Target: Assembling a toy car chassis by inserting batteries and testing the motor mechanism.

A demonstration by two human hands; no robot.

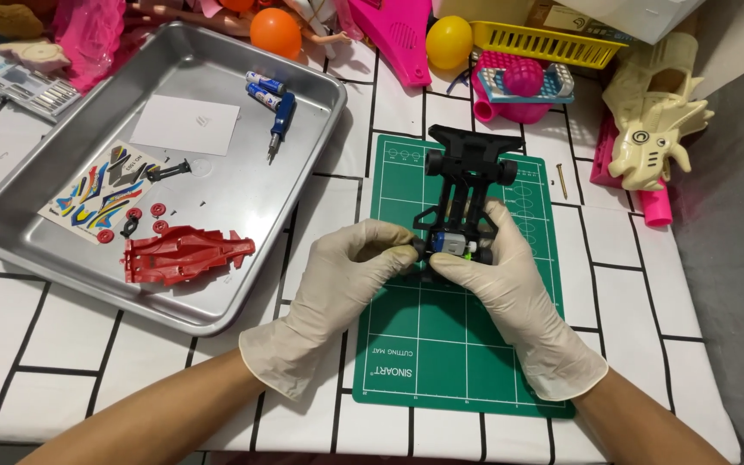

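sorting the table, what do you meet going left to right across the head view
sticker sheet → red car body → screwdriver → left hand → black toy car frame → brass screw → cream toy dragon

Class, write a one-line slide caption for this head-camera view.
Two gloved hands, left hand and right hand, grip a black plastic toy car chassis over a green cutting mat.

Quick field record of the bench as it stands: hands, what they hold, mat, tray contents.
left hand: gloved, fingertips pinching the rear end of the chassis
right hand: gloved, gripping the same end from the other side
black toy car chassis: held over the mat, front pointing away
green cutting mat: flat on the tiled tablecloth
metal tray: holds red car body, sticker sheet, blue screwdriver, two batteries
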